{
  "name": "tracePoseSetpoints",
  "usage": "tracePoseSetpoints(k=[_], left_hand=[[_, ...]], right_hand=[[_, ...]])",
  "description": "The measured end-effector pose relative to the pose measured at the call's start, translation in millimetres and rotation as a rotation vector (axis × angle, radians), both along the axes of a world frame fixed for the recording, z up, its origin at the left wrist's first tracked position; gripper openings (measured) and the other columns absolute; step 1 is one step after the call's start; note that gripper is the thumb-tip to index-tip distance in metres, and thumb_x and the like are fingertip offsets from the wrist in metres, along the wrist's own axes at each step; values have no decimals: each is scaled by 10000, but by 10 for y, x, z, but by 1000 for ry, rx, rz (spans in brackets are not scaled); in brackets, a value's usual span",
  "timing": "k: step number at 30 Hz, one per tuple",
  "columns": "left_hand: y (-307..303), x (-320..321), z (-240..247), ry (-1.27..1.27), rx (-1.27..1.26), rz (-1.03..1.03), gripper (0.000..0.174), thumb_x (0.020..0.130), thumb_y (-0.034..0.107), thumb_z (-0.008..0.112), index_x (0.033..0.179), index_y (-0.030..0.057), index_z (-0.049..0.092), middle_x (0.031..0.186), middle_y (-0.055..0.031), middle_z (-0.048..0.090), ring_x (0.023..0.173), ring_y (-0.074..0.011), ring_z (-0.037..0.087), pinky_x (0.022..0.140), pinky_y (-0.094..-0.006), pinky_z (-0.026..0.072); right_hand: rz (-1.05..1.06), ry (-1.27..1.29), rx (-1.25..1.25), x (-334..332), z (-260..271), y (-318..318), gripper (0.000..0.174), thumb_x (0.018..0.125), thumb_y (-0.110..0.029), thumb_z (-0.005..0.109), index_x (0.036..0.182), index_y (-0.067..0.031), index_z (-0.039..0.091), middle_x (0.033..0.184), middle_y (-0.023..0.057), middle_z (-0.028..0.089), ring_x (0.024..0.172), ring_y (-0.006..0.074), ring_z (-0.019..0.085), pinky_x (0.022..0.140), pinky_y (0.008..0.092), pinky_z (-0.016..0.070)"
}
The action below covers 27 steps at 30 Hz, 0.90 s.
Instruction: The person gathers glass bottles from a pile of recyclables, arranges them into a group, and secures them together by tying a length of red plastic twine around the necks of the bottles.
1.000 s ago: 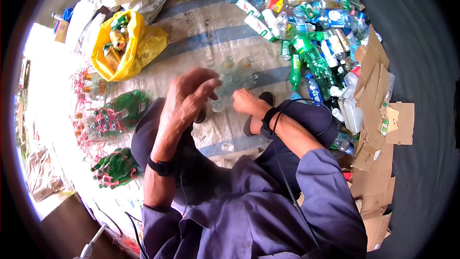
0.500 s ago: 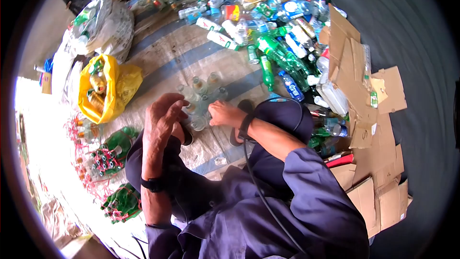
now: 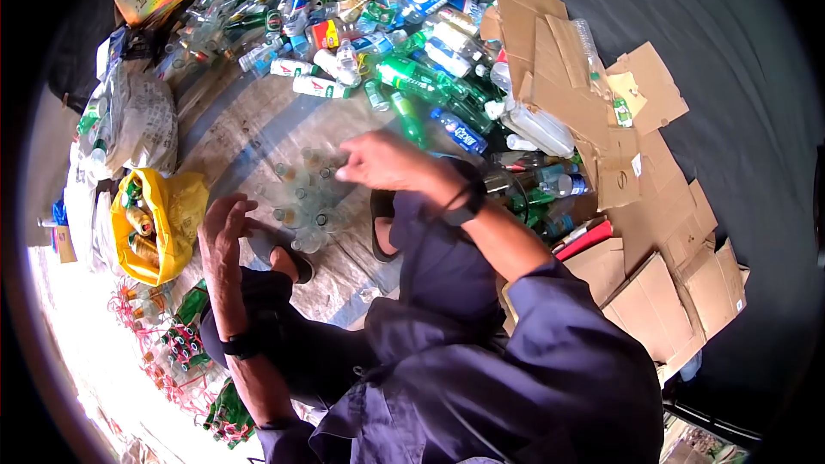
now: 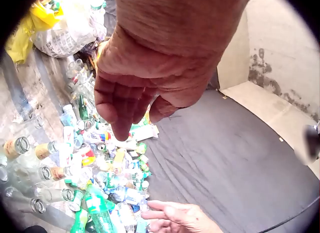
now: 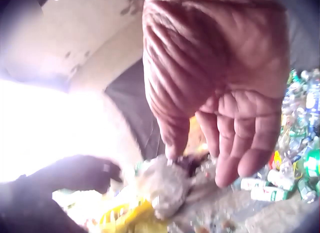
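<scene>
Loosely spread, the fingers of the right hand are parted and nearly straight, and they grip nothing. The palm faces down over the far right edge of the cluster of clear glass bottles. The left hand's fingers hang relaxed, side by side and slightly bent, and they too are empty. The left hand sits at the near left edge of the cluster, close to the outermost bottles; I cannot tell whether it touches them.

The cluster stands upright, mouths up, on a woven mat, between the person's two dark sandals. Left of the cluster lies a yellow bag with cans in it, and beyond that a white sack. Nearer than the cluster and to its left lie bundles of green bottles tied with red string. Beyond the cluster spreads a heap of plastic bottles, and to its right lie flattened cardboard pieces on dark ground.
</scene>
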<state>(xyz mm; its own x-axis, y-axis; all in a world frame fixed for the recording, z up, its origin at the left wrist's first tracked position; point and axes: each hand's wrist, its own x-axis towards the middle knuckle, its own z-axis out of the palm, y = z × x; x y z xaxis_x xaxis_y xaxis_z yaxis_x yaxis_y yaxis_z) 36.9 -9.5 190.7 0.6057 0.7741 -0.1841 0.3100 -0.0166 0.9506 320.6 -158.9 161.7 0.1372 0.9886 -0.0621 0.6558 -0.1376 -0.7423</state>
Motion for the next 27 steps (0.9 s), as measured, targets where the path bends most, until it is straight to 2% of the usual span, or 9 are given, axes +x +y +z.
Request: tracePoseSetpoints(k=[4, 8, 10, 12, 16, 20, 21, 23, 27], left_hand=[[0, 7, -23, 34, 33, -15, 336, 966, 265, 582, 1140, -17, 632, 985, -100, 711, 747, -156, 662, 685, -277, 496], [1, -18, -64, 30, 59, -30, 334, 967, 268, 580, 1138, -14, 632, 984, -102, 709, 755, -158, 665, 681, -277, 501], [-17, -2, -26, 45, 100, -25, 343, 967, 275, 581, 1138, -18, 631, 984, -106, 708, 757, -159, 665, 685, -275, 502], [-9, -6, -33, 44, 98, -38, 351, 968, 281, 581, 1142, -20, 627, 985, -107, 707, 757, -163, 664, 687, -277, 499], [-31, -14, -55, 28, 137, -72, 372, 971, 295, 585, 1160, -23, 616, 986, -111, 706, 740, -169, 656, 684, -274, 488], [-183, 87, 300, 57, 122, 10, 323, 973, 244, 548, 1099, -38, 642, 980, -116, 685, 735, -172, 653, 672, -279, 494], [-205, 86, 360, 64, 115, 40, 315, 972, 244, 554, 1095, -32, 644, 973, -108, 684, 728, -161, 643, 680, -273, 487], [-194, 59, 462, 105, 156, 14, 298, 970, 248, 573, 1085, -15, 651, 958, -89, 685, 714, -138, 628, 684, -262, 476], [-33, -98, 265, 121, 106, 5, 300, 975, 259, 570, 1080, -11, 649, 945, -82, 690, 710, -125, 629, 678, -262, 480]], right_hand=[[-365, 317, 230, 450, 218, -676, 435, 922, -340, 686, 1193, -2, 655, 835, 60, 719, 719, 115, 663, 638, 268, 532], [-742, 366, 123, 879, 3, -1508, 400, 930, -295, 660, 1166, 28, 646, 904, 131, 725, 720, 184, 680, 620, 315, 534], [-801, -59, -30, 1064, -573, -1967, 397, 913, -298, 657, 1162, 10, 648, 907, 168, 718, 760, 265, 698, 673, 363, 549], [-766, -257, -265, 1083, -1249, -2426, 288, 875, -209, 647, 1070, -3, 696, 904, 189, 712, 833, 318, 700, 735, 402, 543], [-607, -316, -696, 691, -2088, -2990, 379, 803, -328, 682, 1012, -12, 705, 1006, 211, 694, 960, 409, 657, 843, 471, 527], [-498, -114, -787, 376, -2243, -3106, 426, 798, -370, 679, 1039, -19, 699, 1067, 223, 682, 1006, 416, 642, 883, 470, 516], [-405, -135, -691, 248, -1646, -2929, 441, 804, -386, 671, 1044, -18, 698, 1072, 226, 680, 1027, 415, 634, 890, 473, 512], [-312, -148, -598, 204, -1458, -2847, 456, 809, -403, 663, 1049, -17, 697, 1078, 229, 678, 1048, 415, 625, 896, 475, 508], [-683, -78, -538, 329, -2600, -3006, 443, 818, -423, 665, 1002, -22, 702, 1079, 214, 680, 1074, 397, 619, 881, 470, 511]])
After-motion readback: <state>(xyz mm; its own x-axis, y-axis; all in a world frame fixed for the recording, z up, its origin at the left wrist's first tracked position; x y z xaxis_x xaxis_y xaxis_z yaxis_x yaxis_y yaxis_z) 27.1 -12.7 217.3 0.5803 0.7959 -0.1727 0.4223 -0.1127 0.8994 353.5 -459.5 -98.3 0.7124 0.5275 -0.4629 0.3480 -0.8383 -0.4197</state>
